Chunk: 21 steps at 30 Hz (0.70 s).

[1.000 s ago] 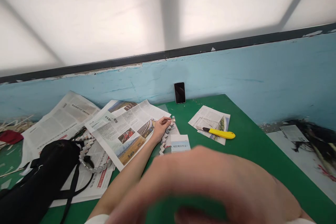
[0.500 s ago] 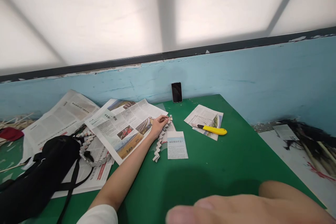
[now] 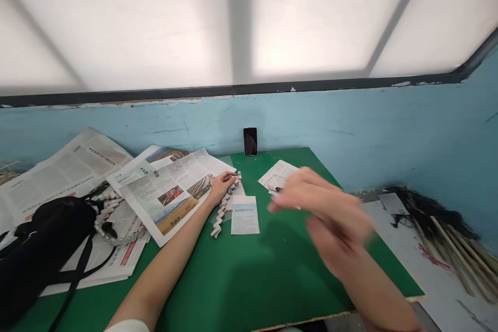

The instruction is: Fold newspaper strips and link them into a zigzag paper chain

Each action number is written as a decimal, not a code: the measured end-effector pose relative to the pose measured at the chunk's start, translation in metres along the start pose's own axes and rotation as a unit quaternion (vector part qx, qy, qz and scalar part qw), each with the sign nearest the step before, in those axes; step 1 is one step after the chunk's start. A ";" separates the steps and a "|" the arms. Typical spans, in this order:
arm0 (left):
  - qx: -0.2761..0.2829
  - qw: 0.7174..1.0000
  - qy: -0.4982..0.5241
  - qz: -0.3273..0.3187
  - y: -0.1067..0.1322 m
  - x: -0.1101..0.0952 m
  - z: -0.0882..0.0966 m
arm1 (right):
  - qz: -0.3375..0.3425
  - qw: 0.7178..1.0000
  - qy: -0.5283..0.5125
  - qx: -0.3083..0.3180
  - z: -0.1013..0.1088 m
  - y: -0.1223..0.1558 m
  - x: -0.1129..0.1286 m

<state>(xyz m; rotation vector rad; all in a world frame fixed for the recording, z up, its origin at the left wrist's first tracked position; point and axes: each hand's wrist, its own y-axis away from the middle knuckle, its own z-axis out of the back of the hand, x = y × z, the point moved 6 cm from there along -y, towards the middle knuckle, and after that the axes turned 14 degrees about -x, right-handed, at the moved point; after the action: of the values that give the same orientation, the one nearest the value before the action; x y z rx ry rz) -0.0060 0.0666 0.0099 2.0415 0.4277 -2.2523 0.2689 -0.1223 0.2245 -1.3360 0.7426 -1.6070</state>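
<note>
Paper chain (image 3: 222,212), a zigzag of folded newsprint, lies near the middle of the green desk (image 3: 272,275), running from the edge of the open newspaper (image 3: 167,192) toward us. Left of that, a black bag (image 3: 35,244) rests on more sheets. Our right hand (image 3: 322,212) hangs above the desk's right half, blurred, fingers spread and holding nothing. Beyond it lies a smaller newspaper sheet (image 3: 277,175), partly hidden. Our left hand (image 3: 221,185) rests on the chain's far end with fingers bent over it; whether they pinch it or only press, we cannot tell. A small printed slip (image 3: 245,214) lies just beside the chain on its right, and a phone (image 3: 250,141) leans upright against the blue wall (image 3: 350,129). We judge the chain handles best if the left hand pins its end flat against the desk, so the folds do not spring apart, while the right hand works low and slow, clear of the slip.
</note>
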 end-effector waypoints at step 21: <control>-0.050 0.976 -0.161 -0.141 0.026 -0.024 -0.017 | -0.273 0.911 0.277 0.136 -0.109 0.110 -0.208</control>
<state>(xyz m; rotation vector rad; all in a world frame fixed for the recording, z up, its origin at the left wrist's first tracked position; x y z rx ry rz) 0.0190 0.0426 0.0286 1.6113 0.8252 -2.5982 0.1961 0.0083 0.0130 -0.9205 0.4455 -2.4991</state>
